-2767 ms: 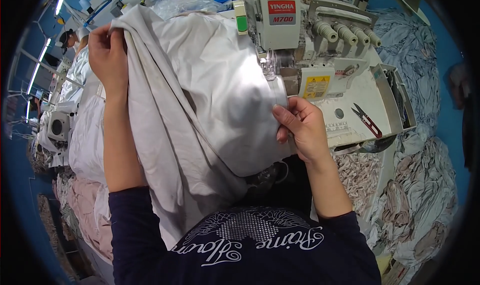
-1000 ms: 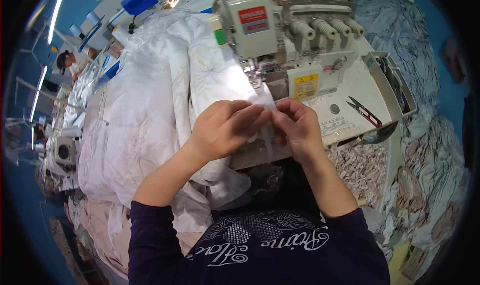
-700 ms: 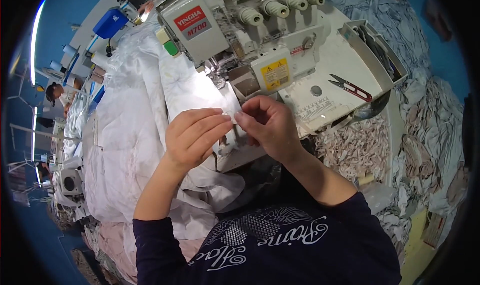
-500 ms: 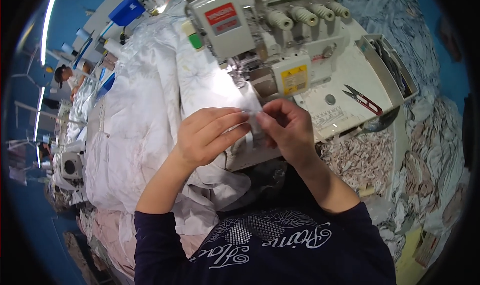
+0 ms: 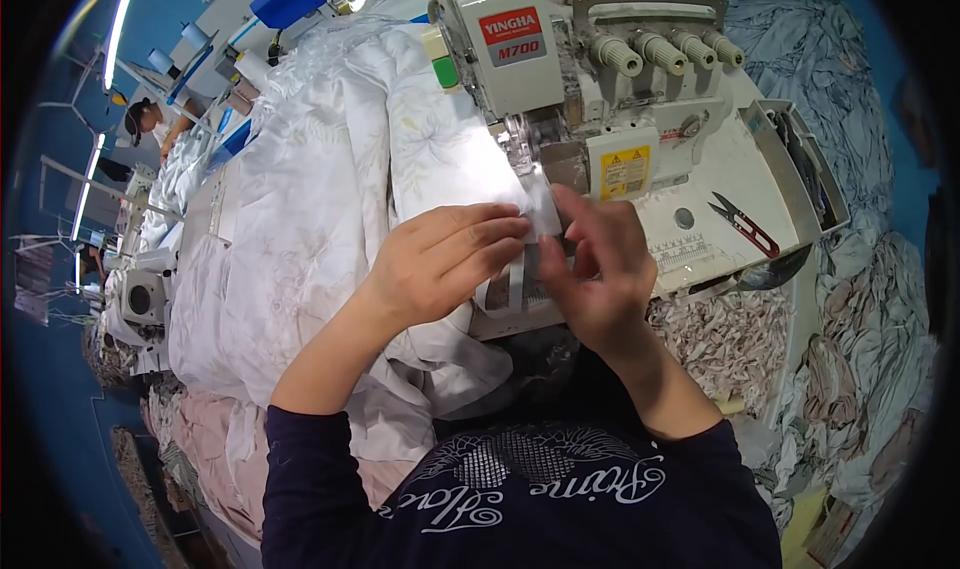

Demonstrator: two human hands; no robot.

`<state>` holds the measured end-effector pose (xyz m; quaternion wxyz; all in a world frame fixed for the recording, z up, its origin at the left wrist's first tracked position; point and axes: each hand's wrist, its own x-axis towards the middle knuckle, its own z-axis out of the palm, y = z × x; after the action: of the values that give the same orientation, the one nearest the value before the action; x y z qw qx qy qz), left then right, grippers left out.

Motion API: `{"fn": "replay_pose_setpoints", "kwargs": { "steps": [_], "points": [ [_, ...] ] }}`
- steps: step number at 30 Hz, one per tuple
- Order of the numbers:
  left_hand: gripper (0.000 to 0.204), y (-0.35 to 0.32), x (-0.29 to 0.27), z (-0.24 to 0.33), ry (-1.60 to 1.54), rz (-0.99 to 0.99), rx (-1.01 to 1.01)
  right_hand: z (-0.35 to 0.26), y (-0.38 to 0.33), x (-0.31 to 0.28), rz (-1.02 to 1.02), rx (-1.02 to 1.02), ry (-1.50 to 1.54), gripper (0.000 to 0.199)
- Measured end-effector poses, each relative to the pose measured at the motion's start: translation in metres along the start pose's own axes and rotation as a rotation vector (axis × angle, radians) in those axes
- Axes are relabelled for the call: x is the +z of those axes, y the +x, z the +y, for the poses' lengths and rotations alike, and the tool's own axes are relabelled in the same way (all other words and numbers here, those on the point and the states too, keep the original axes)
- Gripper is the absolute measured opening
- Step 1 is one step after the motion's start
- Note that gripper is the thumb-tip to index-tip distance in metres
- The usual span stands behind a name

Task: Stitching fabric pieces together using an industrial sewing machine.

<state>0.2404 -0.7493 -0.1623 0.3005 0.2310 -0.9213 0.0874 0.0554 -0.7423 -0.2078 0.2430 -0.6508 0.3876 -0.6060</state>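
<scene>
Just in front of the presser foot of a white overlock sewing machine [image 5: 515, 59], a narrow white fabric strip [image 5: 543, 209] comes toward me. My left hand [image 5: 440, 264] pinches the strip's left side, fingertips together. On the other side is my right hand [image 5: 605, 264], slightly blurred, its thumb and forefinger apart beside the strip. Whether its fingertips touch the strip is hard to tell. A large white cloth with a faint leaf pattern [image 5: 310, 189] lies in folds to the left, reaching up to the needle area, where the lamp glares on it.
Red-handled thread snips [image 5: 745, 225] lie on the machine bed, near a grey bin [image 5: 790, 154]. Fabric scraps [image 5: 725, 339] fill a space below right. Bluish cloth [image 5: 810, 59] is heaped at the far right. Another person [image 5: 150, 124] sits at the far left.
My right thumb and forefinger have parted from their pinch, and more of the white strip shows. The left hand stays at the strip. The machine now appears further right in view.
</scene>
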Motion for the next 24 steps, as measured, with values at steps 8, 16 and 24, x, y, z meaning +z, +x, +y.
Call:
{"fn": "replay_pose_setpoints", "kwargs": {
  "steps": [8,16,24],
  "points": [
    [0.027,0.004,-0.001,-0.011,-0.065,0.014,-0.137,-0.002,0.009,-0.001,-0.116,-0.294,-0.385,0.026],
    [0.012,0.009,-0.011,-0.034,-0.125,-0.032,-0.368,0.004,-0.009,0.019,-0.182,-0.475,-0.28,0.019],
    [0.015,-0.003,-0.016,-0.05,-0.072,0.081,-0.682,-0.001,-0.055,0.076,-0.554,-0.425,-0.23,0.019]
  ]
}}
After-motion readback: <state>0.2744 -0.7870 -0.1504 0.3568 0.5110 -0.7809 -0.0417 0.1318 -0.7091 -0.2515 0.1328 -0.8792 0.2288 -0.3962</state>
